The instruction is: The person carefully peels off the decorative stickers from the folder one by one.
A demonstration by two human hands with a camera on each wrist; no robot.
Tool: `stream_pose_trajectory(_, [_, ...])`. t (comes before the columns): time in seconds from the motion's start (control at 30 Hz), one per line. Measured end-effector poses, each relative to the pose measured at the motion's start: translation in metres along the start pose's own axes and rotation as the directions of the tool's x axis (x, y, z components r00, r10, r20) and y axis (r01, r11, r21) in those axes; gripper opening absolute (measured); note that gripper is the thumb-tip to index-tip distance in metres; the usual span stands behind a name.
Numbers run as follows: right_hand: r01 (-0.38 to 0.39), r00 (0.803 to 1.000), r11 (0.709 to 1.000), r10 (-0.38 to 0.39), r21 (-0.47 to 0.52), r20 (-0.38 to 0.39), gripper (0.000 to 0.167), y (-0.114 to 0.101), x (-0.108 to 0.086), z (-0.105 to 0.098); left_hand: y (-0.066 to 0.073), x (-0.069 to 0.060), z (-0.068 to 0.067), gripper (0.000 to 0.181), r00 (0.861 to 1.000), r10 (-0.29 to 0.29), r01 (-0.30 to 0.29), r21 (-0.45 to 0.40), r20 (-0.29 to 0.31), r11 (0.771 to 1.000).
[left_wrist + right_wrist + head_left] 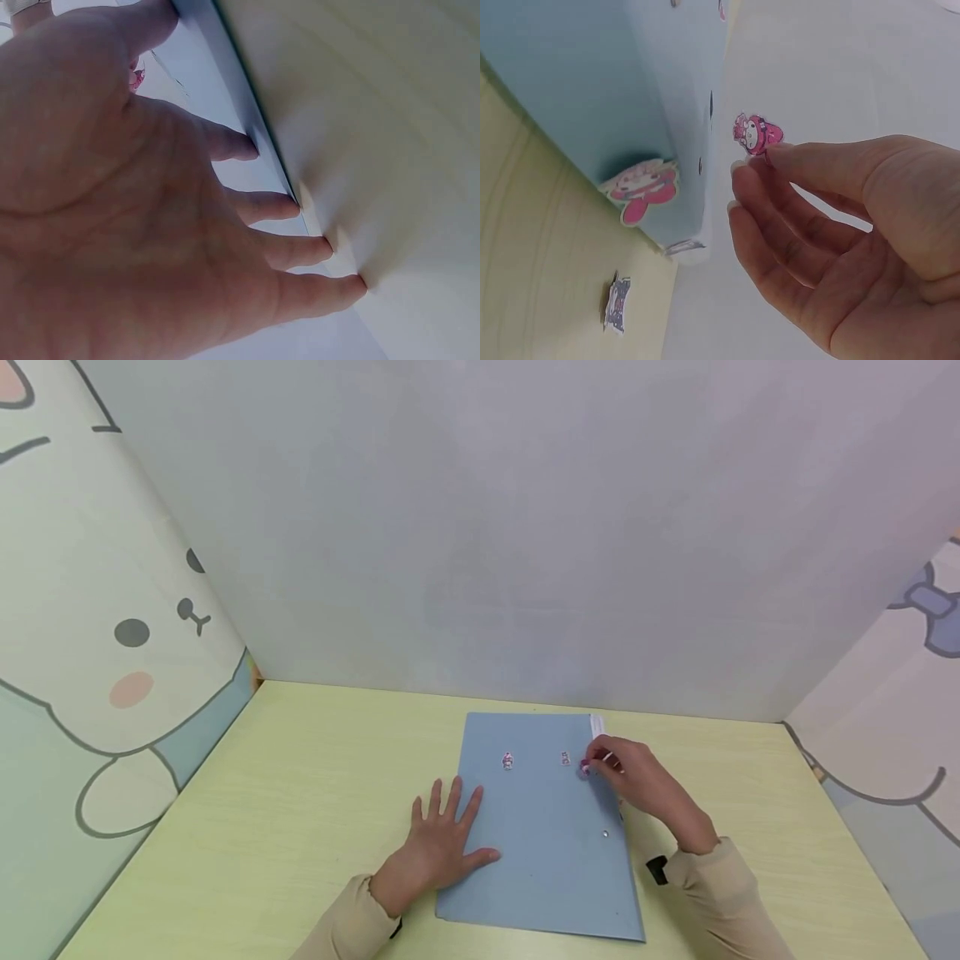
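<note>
A blue folder (543, 835) lies flat on the table. My left hand (435, 847) rests across its left edge with the fingers spread, thumb on the folder; in the left wrist view the fingertips (352, 289) touch the table. Over the upper right part of the folder, my right hand (637, 772) pinches a small pink cartoon sticker (757, 135) between thumb and forefinger. Two small stickers lie on the folder's upper part, one at left (507, 761) and one closer to the right hand (566, 758). A tiny pale piece (605, 833) sits lower down on the right.
In the right wrist view, a pink character sticker (641, 187) juts from the folder's side, and a dark-patterned sticker (616, 304) is on the table. The pale yellow table (315, 777) meets a grey back wall (510, 543); cartoon-printed panels (67, 568) flank it.
</note>
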State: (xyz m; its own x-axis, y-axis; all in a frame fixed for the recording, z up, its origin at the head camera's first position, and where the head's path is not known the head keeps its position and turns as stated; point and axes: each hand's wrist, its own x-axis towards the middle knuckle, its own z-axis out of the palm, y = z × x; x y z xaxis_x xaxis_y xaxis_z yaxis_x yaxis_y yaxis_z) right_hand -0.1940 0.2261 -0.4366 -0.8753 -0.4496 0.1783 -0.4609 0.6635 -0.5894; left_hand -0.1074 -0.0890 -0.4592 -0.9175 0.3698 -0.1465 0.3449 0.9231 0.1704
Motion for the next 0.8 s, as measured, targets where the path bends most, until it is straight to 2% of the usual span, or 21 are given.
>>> stream_pose_trajectory(0.37, [0.026,0.998,0.999,-0.027,-0.022,-0.049,0.011,0.009,-0.003,-0.006,-0.001,0.0,0.0,0.087,1.0,0.009,-0.01,-0.013,-0.014,1.0])
stream_pose_trajectory(0.63, [-0.05,0.998,0.999,0.05,0.003,-0.047,0.01,0.015,-0.007,-0.013,-0.003,0.001,0.004,0.088,1.0,0.015,-0.016,-0.014,-0.023,1.0])
stream_pose_trajectory(0.8, [-0.073,0.996,0.997,0.071,-0.03,-0.062,0.011,0.021,-0.011,-0.017,-0.004,0.002,0.008,0.088,1.0,0.016,-0.017,-0.029,-0.022,0.999])
